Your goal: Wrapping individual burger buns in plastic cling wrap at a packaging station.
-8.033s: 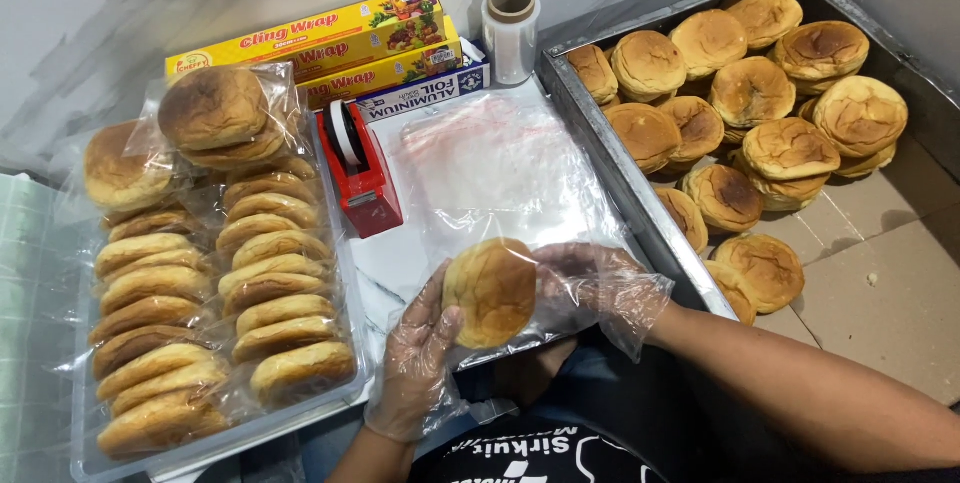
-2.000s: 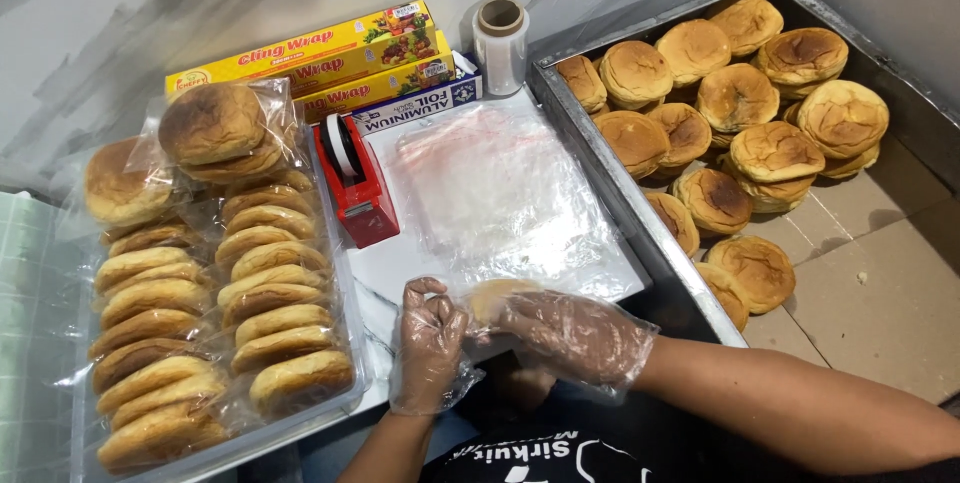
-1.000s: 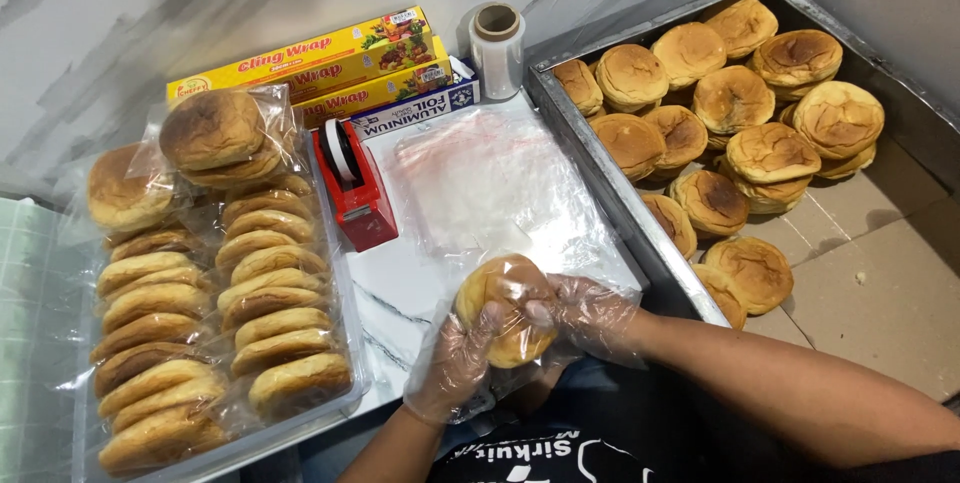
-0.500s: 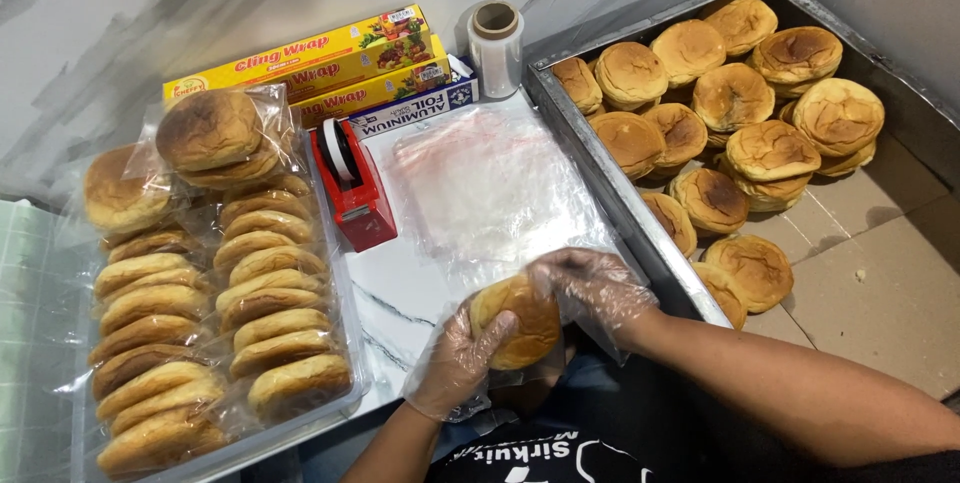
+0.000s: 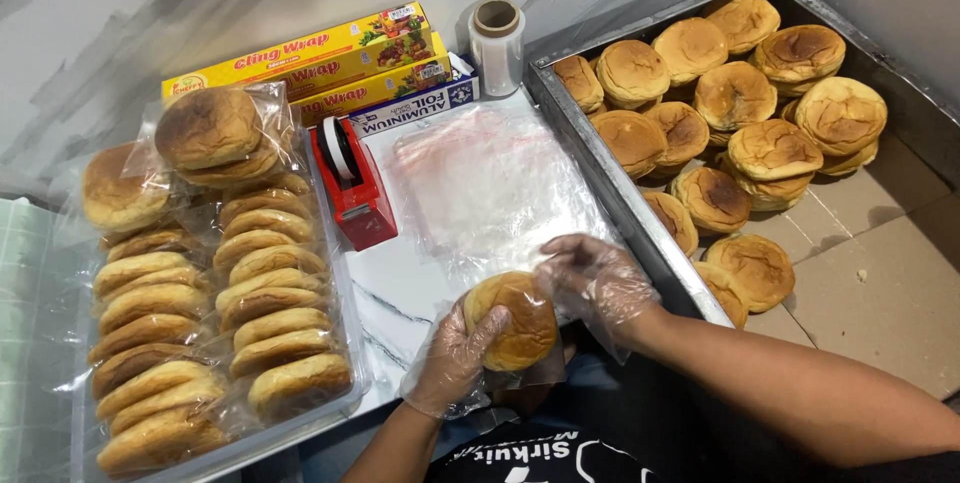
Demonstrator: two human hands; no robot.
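- While the left hand [image 5: 455, 358] cupped the bun [image 5: 512, 318] from below and the left, fingers curled round it, the right hand [image 5: 598, 278] pinched the clear film at the bun's right edge; both hands wore loose, crinkled disposable gloves.
- Step in hand, as judged: bagging a single bun. It sat in thin clear plastic, held just off the counter edge nearest the person.
- Next move, as judged, called for closing the loose plastic tight without squashing the soft crumb.
- Landmark: the red tape dispenser [image 5: 352, 183].
- The bun sat to the right of and nearer than the dispenser, well apart from it.
- The stack of clear bags [image 5: 490, 183] lay flat just right of the dispenser, glossy and wrinkled.
- The plastic tray [image 5: 345, 343] sat just left of the dispenser; the wrapped buns [image 5: 250, 273] stood on edge in two rows, with a few lying flat on top at the far end.
- The yellow wrap boxes [image 5: 310, 58] lay behind the dispenser; the film roll [image 5: 497, 43] stood upright behind it and to the right.
- The metal tray [image 5: 620, 193] was far right of the dispenser, its rim thin and grey, with a brown cardboard liner; the bare buns [image 5: 740, 133] were round, domed, matte and browned on top.
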